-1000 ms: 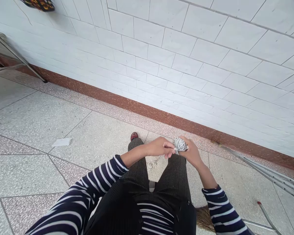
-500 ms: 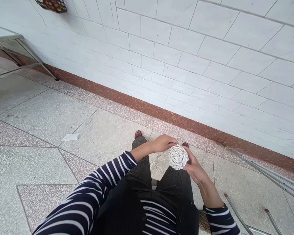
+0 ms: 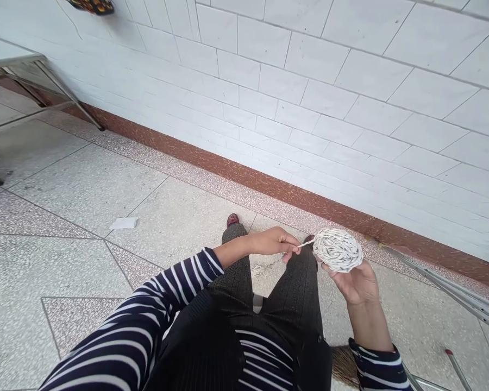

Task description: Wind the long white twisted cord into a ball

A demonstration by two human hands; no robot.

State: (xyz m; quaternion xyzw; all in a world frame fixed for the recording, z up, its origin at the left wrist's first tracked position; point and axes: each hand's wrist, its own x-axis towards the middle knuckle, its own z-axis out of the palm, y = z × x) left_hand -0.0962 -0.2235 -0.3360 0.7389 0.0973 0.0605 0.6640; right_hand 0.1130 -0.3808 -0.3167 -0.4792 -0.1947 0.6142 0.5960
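Note:
A round piece woven from thick white twisted cord (image 3: 337, 251) rests in my right hand (image 3: 359, 282), whose fingers hold it from below and behind, partly hidden by it. Its broad woven face is turned up toward me, tilted. One loose strand of the same cord (image 3: 305, 244) runs from its left edge to my left hand (image 3: 275, 241). The fingertips of that hand pinch the strand, which looks taut. Both hands are above my knees.
Fibre scraps (image 3: 258, 269) lie on the speckled floor between my legs, and a white paper piece (image 3: 123, 223) farther left. Metal legs (image 3: 456, 361) and long metal bars (image 3: 444, 282) stand at right. A metal-framed table (image 3: 57, 87) is at left, by the tiled wall (image 3: 309, 108).
My right hand has moved right with the woven piece and turned its face more upward. The hands are farther apart, and the strand now stretches between them.

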